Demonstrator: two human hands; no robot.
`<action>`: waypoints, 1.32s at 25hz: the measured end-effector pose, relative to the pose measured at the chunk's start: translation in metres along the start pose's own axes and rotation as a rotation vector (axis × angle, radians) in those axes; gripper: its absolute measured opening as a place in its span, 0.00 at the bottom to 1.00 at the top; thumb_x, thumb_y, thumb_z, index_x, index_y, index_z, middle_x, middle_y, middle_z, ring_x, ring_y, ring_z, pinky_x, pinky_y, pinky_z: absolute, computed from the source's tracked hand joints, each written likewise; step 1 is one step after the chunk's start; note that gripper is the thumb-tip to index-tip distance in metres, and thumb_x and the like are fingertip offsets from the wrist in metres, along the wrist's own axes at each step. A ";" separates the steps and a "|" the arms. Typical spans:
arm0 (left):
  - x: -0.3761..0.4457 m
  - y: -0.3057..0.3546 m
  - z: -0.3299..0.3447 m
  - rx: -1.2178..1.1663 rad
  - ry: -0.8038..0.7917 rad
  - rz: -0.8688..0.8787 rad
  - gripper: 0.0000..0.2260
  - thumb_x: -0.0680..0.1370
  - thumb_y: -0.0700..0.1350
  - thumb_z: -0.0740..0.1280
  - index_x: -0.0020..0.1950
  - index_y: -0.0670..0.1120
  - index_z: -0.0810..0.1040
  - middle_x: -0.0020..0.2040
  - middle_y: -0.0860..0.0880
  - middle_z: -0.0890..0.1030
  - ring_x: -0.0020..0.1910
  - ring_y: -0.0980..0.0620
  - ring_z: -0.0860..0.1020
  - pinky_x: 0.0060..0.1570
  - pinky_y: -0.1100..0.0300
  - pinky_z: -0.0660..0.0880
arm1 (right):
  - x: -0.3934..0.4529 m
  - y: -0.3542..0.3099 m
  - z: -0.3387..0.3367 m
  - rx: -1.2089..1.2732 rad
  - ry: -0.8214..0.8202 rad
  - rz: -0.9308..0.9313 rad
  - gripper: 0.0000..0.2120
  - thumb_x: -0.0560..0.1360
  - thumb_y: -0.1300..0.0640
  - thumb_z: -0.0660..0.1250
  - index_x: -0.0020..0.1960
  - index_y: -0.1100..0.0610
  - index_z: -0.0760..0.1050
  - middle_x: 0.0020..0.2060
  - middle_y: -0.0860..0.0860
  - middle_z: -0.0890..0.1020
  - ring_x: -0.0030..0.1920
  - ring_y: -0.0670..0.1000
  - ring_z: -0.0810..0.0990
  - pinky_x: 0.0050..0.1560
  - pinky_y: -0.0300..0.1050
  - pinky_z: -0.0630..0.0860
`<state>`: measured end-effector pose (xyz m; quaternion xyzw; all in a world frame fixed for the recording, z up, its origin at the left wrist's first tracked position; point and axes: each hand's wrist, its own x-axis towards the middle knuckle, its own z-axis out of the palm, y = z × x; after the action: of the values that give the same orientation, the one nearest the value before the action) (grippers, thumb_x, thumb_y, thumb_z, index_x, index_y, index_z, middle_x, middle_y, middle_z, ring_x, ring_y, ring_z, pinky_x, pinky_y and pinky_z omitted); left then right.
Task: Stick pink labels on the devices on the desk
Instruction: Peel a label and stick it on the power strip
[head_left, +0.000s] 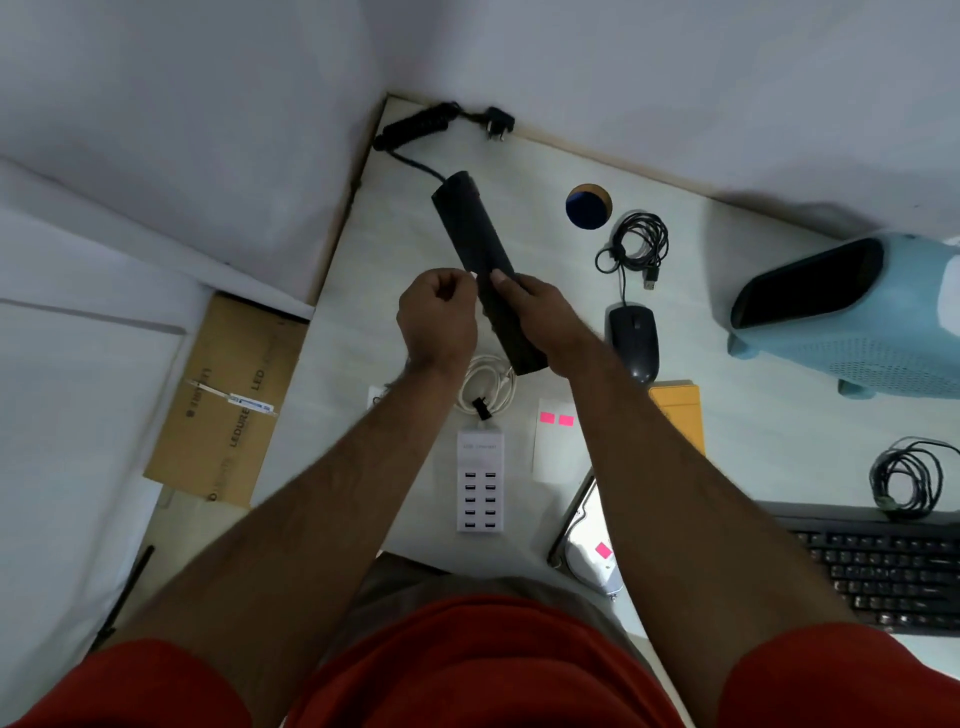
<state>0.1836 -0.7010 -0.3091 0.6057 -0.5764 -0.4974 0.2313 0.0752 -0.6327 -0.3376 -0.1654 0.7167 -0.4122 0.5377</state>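
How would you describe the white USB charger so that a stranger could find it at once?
Start at the desk and look at its near edge, between the person's two forearms. The USB charger lies there flat, just below a coiled white cable and left of the label sheet. It is the only white block with two columns of ports.

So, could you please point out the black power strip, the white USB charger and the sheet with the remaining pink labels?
black power strip (470, 234), head view, upper body.
white USB charger (480, 457), head view, top face.
label sheet (553, 452), head view, bare backing.
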 end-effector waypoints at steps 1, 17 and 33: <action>-0.005 0.003 -0.002 0.013 0.006 0.039 0.04 0.76 0.41 0.68 0.43 0.45 0.81 0.36 0.56 0.80 0.36 0.62 0.78 0.41 0.69 0.74 | -0.005 -0.006 0.000 0.118 -0.044 0.040 0.22 0.81 0.41 0.60 0.61 0.58 0.79 0.49 0.58 0.85 0.46 0.53 0.83 0.53 0.53 0.80; -0.066 -0.009 -0.032 0.316 0.041 0.545 0.07 0.77 0.42 0.67 0.46 0.40 0.82 0.41 0.46 0.83 0.40 0.52 0.79 0.42 0.73 0.68 | -0.047 -0.021 0.024 0.671 -0.087 0.181 0.26 0.83 0.42 0.57 0.67 0.62 0.76 0.54 0.60 0.84 0.52 0.56 0.84 0.56 0.50 0.81; -0.073 -0.022 -0.034 0.324 -0.041 0.513 0.17 0.77 0.37 0.58 0.64 0.39 0.78 0.53 0.40 0.77 0.50 0.46 0.77 0.49 0.52 0.80 | -0.048 -0.022 0.034 0.796 -0.104 0.167 0.27 0.84 0.42 0.54 0.71 0.62 0.71 0.55 0.60 0.81 0.52 0.55 0.82 0.52 0.49 0.83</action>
<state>0.2352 -0.6381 -0.2894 0.4589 -0.7870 -0.3366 0.2382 0.1195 -0.6271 -0.2930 0.0939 0.4839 -0.6035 0.6268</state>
